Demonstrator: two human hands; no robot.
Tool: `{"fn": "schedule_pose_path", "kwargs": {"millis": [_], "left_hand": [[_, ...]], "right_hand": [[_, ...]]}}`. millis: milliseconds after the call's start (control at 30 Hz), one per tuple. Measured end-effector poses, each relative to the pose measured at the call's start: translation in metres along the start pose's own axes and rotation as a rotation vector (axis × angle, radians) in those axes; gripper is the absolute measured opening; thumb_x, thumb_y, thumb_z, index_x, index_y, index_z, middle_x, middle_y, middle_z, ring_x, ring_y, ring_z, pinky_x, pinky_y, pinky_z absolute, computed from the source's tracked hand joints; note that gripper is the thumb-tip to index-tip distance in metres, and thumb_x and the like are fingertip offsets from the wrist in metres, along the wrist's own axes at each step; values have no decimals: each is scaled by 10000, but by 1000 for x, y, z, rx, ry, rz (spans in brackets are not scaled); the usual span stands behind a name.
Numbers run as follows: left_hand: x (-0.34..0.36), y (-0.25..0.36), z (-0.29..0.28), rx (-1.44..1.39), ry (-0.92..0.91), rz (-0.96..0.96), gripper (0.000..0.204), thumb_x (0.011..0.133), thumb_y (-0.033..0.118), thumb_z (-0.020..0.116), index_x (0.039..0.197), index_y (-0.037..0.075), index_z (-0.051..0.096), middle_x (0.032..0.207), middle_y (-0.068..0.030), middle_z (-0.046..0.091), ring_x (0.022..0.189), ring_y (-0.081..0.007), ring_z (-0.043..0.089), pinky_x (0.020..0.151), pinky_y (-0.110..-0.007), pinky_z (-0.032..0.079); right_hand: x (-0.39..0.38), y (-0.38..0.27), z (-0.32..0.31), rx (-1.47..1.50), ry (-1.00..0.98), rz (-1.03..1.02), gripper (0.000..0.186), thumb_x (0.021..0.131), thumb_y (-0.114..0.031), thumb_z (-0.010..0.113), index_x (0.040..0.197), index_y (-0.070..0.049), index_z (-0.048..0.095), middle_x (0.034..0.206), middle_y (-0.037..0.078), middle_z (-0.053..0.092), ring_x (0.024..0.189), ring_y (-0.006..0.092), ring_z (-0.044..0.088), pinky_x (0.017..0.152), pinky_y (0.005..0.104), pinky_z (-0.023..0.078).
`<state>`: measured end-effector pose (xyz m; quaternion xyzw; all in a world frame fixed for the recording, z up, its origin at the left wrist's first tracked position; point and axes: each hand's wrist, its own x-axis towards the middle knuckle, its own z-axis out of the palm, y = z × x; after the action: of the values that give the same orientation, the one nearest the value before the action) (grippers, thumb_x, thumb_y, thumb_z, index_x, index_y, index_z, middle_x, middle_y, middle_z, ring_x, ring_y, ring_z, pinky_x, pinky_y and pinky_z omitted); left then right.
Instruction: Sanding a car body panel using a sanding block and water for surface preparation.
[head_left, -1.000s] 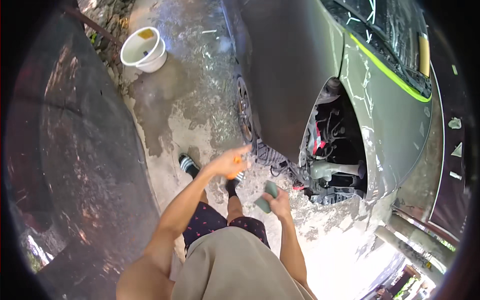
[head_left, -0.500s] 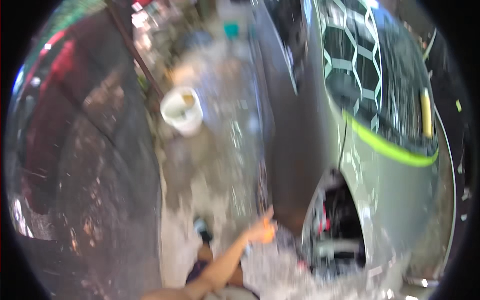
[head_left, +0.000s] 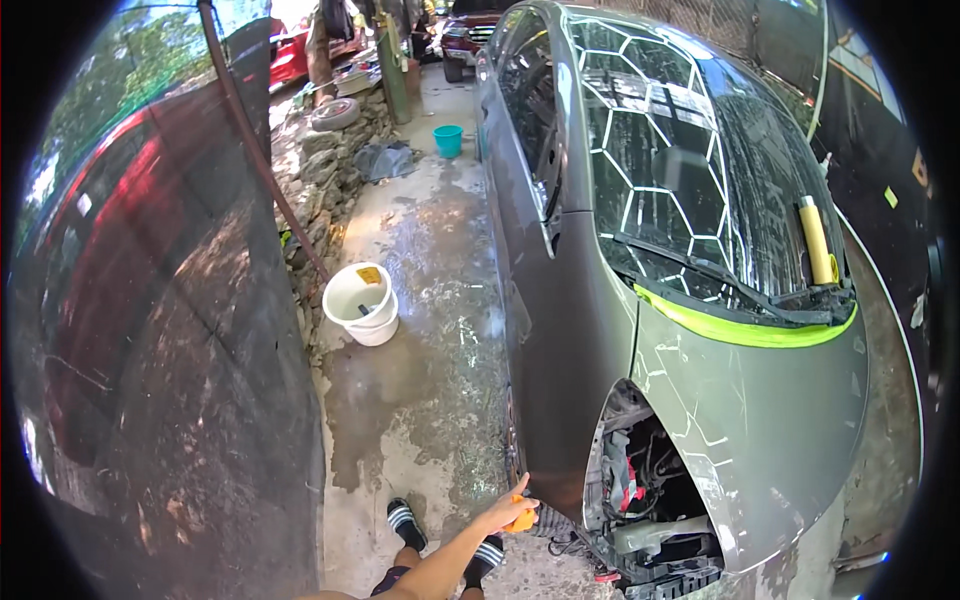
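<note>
inside the left hand [head_left: 499, 515] sits an orange piece [head_left: 524, 521]

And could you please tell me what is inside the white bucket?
A yellow patch and, lower down, a small dark object show inside the white bucket; its near side hides part of the bottom.

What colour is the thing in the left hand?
The held thing is orange, seen best in the head view.
</note>
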<state>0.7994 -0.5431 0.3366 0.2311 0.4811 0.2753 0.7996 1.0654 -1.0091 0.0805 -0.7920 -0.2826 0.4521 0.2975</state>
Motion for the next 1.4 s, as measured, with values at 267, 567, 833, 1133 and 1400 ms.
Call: {"fn": "schedule_pose_path", "kwargs": {"millis": [267, 567, 833, 1133, 1400], "left_hand": [[5, -12, -22, -119, 62, 93, 810, 961, 240, 621, 1602, 262, 125, 830, -97, 675, 684, -169, 666, 522, -321, 542], [8, -10, -6, -114, 57, 103, 746, 981, 170, 593, 1597, 239, 179, 809, -89, 674, 713, -173, 676, 636, -329, 573], [16, -12, -18, -94, 35, 96, 757, 980, 180, 604, 1596, 280, 176, 860, -86, 671, 772, -168, 678, 676, -330, 574], [5, 1, -30, 1, 75, 55, 678, 953, 158, 626, 1560, 205, 326, 896, -54, 663, 776, -148, 670, 666, -292, 562], [-6, 144, -97, -302, 350, 601, 187, 893, 113, 623, 1036, 33, 714, 868, -30, 683, 747, -136, 646, 679, -294, 543]], "right_hand": [[-62, -43, -21, -114, -97, 203, 605, 926, -446, 610, 1290, 37, 582, 823, 81, 612, 696, 187, 526, 600, 395, 466], [-46, 63, -11, -108, -189, 43, 401, 942, -445, 606, 863, -53, 589, 712, 24, 496, 625, 139, 413, 514, 380, 370], [-6, 78, -13, 249, -169, 12, 366, 914, -400, 638, 863, -43, 577, 768, 70, 542, 681, 194, 485, 570, 400, 420], [-6, -26, -29, -451, -206, 75, 417, 965, -419, 563, 1141, -43, 610, 902, 187, 661, 785, 289, 623, 666, 421, 505], [11, -83, -8, -394, -51, 155, 478, 991, -482, 478, 1197, -73, 616, 849, 203, 662, 712, 288, 616, 584, 440, 475]]}}
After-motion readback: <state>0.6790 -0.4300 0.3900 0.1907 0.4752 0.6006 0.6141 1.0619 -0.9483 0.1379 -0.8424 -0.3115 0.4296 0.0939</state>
